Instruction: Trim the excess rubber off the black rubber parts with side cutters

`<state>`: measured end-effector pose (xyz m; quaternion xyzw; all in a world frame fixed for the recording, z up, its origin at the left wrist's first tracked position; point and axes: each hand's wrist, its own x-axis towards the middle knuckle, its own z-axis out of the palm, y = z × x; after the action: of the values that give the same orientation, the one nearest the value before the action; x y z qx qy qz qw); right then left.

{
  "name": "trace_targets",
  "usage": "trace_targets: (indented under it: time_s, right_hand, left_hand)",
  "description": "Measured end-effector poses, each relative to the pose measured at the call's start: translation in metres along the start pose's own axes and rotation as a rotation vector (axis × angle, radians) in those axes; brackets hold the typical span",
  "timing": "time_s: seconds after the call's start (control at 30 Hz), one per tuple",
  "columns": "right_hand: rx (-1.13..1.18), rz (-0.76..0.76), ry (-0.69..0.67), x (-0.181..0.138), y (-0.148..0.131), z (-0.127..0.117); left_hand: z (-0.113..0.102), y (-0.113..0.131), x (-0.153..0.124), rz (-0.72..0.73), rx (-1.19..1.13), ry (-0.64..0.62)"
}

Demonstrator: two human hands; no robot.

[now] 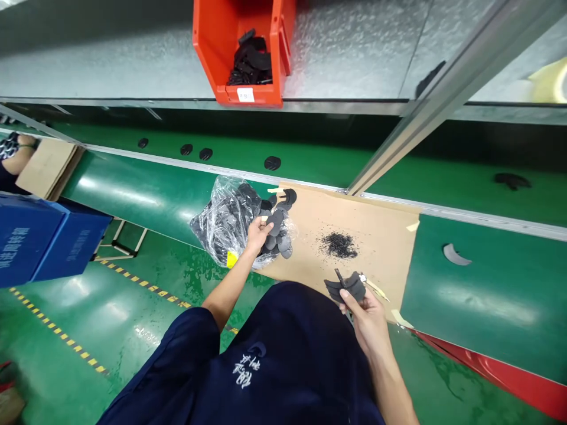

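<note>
My left hand (257, 236) reaches to the mouth of a clear plastic bag (221, 203) filled with flat dark pieces. Its fingers are pinched on a dark grey rounded piece (275, 219) among the loose ones spilling out. Close to my body, my right hand (367, 313) grips a black curved plastic part (348, 288) with a narrow stem sticking up. Right beside that hand is a small tool with yellowish handles (376, 289); whether the fingers touch it is unclear. A heap of black trimmings (340, 245) lies on the brown cardboard (305, 260) between my hands.
An orange bin (206, 35) of black parts stands on the metal shelf above. A slanted metal post (398, 133) rises behind the cardboard. On the green belt lie several black parts (272, 163), and a curved piece (456, 255) sits right. Blue boxes (71, 242) stand left, near another person's arm.
</note>
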<state>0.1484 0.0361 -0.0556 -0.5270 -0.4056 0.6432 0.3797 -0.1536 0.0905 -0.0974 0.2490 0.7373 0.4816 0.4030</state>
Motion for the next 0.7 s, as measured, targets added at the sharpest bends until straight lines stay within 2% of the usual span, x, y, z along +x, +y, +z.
trace_targets:
  time_s: [0.1,0.17,0.27,0.33,0.4,0.57,0.7]
  right_hand:
    - [-0.372,-0.447,0.139,0.006,-0.007,-0.001]
    - [-0.613,-0.759,0.205,0.011,-0.017,-0.003]
    - [-0.841,-1.027,0.247,0.017,-0.029,-0.011]
    - [-0.902,-1.081,0.252,0.017,-0.033,-0.018]
    - [-0.906,-1.103,0.248,0.015,-0.033,-0.024]
    - [-0.715,-1.152,0.249,0.003,-0.03,-0.028]
    - [-0.43,-0.978,0.237,-0.012,-0.035,-0.023]
  left_hand:
    - [0.019,0.018,-0.041,-0.026,-0.207,-0.222]
    - [0.035,0.03,-0.074,-0.073,-0.327,-0.423]
    - [0.059,0.048,-0.112,-0.159,-0.443,-0.7]
    - [0.071,0.057,-0.127,-0.181,-0.449,-0.761]
    - [0.079,0.064,-0.133,-0.169,-0.432,-0.752]
    - [0.087,0.072,-0.138,-0.098,-0.365,-0.733]
    - [0.087,0.077,-0.143,0.015,-0.354,-0.685]
